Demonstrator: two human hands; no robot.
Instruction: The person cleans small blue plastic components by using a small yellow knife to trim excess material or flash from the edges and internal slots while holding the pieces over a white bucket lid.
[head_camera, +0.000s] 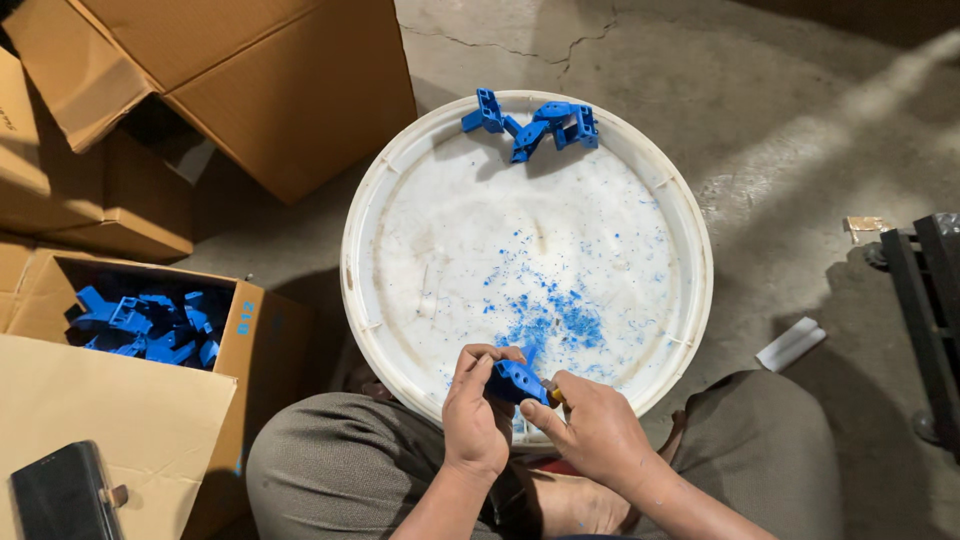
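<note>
I see my left hand (474, 412) at the near edge of the white lid (400, 180), its fingers clamped around a blue plastic part (517, 381) held just over the rim; my right hand (592, 428) sits touching that part from the right, fingers pinched together on a small tool (551, 393) whose tip I cannot make out. A patch of blue shavings (556, 320) lies on the lid just beyond the hands; most of the lid's middle and left side is bare, so there is open room there. At the far edge rests one cluster of blue parts (535, 124); I count roughly four, though they overlap. Left of the lid, one open cardboard box (238, 345) holds many more blue parts, too tangled to count; further cardboard boxes (290, 90) crowd the far left. To the right the concrete floor (800, 150) lies open up to a dark metal frame (925, 290), with one white strip (790, 344) lying near the lid.
</note>
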